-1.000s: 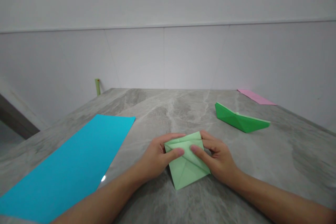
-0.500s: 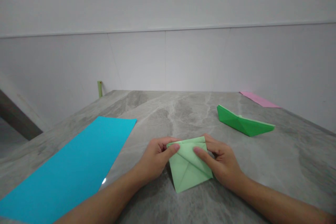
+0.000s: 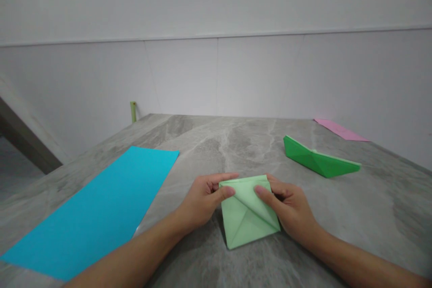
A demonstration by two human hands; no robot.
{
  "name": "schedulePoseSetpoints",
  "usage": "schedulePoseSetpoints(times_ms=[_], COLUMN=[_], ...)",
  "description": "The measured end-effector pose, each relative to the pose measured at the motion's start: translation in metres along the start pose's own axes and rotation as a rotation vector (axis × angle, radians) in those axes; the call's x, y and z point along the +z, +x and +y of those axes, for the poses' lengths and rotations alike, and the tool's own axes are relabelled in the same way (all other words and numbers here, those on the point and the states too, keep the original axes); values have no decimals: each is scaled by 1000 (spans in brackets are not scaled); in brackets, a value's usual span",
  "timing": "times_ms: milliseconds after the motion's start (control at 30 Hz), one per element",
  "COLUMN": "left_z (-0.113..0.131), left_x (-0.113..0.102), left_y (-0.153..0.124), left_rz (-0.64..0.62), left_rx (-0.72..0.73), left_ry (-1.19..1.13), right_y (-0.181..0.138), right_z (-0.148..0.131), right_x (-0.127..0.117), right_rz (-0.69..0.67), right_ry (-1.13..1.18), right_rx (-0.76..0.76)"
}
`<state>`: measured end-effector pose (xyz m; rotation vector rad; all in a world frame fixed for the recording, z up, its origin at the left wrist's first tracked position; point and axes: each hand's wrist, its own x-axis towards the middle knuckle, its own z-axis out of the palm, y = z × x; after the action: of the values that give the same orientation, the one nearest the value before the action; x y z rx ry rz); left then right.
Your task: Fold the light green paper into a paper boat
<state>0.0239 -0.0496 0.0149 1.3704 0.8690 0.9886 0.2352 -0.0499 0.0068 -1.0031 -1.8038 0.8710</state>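
"Two hands at ctr. State of ea.?"

"L hand (image 3: 202,200): pinching upper L corner of lt-green folded paper (image 3: 251,225), thumb in front, fingers partly behind. R hand (image 3: 293,207): pinching upper R part of same, thumb on front flap, fingertips hidden."

"Change vs. 1 sec ago?"

"Thumbs farther apart. Top edge nearer level; strip showing behind front fold narrower. Judgement: layers closer to matching along top, fold prob. not yet flat below R thumb."

"Posn of paper?"

"Btwn both hands, low ctr of view, tilted, lower corner toward wearer. Contact w/ tabletop (image 3: 236,144): can't tell."

"Edges to note?"

"On L: blue sheet (image 3: 111,207), long edge running close to L forearm (image 3: 145,252); contact unclear. Fwd of R hand: dk-green paper boat (image 3: 322,164), apart from fingers. Farther out: pink paper (image 3: 342,131), at far R tabletop edge."

"Room for moving?"

"Most fwd, btwn blue sheet and boat, up to wall (image 3: 216,76). Tighter on L due to sheet; some to R, on near side of boat."
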Motion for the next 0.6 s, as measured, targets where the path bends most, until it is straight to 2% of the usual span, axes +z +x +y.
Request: schedulePoseSetpoints(times_ms=[133,367,600], left_z=[0,1,-3], left_x=[0,-1,-3], left_y=[-1,-1,-2], left_rz=[33,67,74], left_rx=[48,88,102], left_ry=[47,206,256], right_y=[0,1,1], right_z=[0,-5,-1], right_x=[0,-2,-1], right_rz=[28,125,89], right_ry=[38,-61,-1], right_rx=[19,-121,-102])
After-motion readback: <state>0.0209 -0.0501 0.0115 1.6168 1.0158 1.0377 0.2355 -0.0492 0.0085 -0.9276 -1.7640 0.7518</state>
